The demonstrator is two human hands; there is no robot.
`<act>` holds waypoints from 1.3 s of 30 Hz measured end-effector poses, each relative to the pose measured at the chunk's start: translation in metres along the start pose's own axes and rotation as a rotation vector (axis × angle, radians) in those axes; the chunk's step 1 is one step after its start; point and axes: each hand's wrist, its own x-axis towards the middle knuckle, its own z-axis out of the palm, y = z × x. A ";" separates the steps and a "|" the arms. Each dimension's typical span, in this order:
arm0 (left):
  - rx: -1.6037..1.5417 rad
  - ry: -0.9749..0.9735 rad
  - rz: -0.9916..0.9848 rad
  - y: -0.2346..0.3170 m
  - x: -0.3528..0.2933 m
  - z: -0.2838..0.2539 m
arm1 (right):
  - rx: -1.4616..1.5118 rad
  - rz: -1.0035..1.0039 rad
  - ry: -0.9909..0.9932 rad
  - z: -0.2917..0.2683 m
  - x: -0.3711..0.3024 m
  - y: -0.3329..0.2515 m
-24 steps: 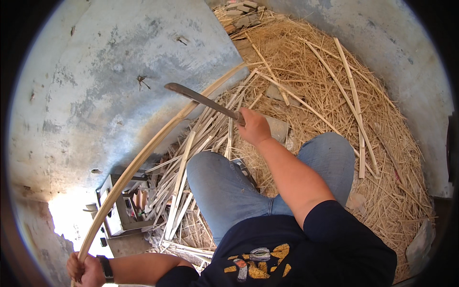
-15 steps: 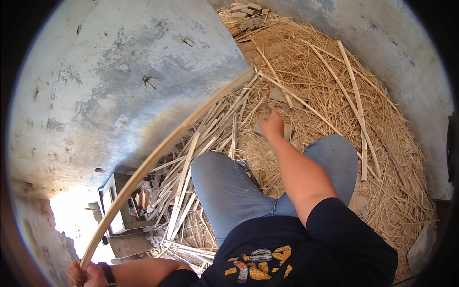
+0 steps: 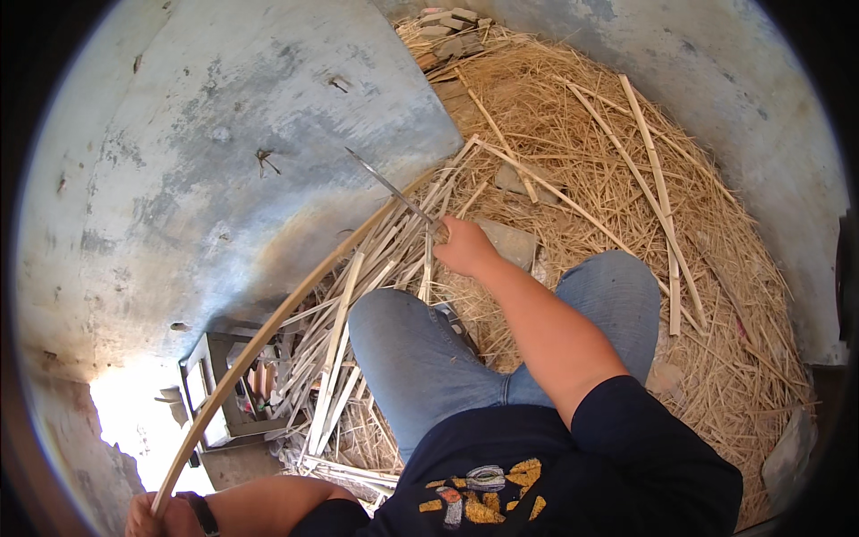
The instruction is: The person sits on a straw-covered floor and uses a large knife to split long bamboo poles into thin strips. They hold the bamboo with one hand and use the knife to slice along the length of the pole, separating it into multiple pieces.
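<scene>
We sit on straw [image 3: 716, 295], legs in jeans [image 3: 420, 358] stretched forward. Our left hand [image 3: 157, 516] at the lower left closes its grip on the end of a long bent cane [image 3: 268, 327], which arcs up toward the wall [image 3: 224, 134]. Our right hand [image 3: 465, 246] grips the handle of a knife [image 3: 389, 188], its blade just above the cane's far end, over a heap of split strips [image 3: 358, 304].

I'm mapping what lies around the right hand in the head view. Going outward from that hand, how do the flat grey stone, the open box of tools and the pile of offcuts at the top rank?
From the right hand, which grips a blade:
1. Flat grey stone, just to its right, nearly touching.
2. Pile of offcuts, far up by the wall.
3. Open box of tools, lower left, near the bent strip; only slightly farther than the pile.
</scene>
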 end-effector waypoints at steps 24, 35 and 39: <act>1.909 -0.225 -0.075 0.014 0.002 -0.068 | 0.258 -0.300 -0.408 -0.003 -0.024 -0.070; 1.803 -0.060 0.130 0.062 0.013 -0.092 | 0.197 -0.530 0.085 -0.012 -0.037 -0.075; 1.828 0.031 0.305 0.075 0.019 -0.100 | 0.249 -0.372 0.157 -0.012 -0.020 -0.058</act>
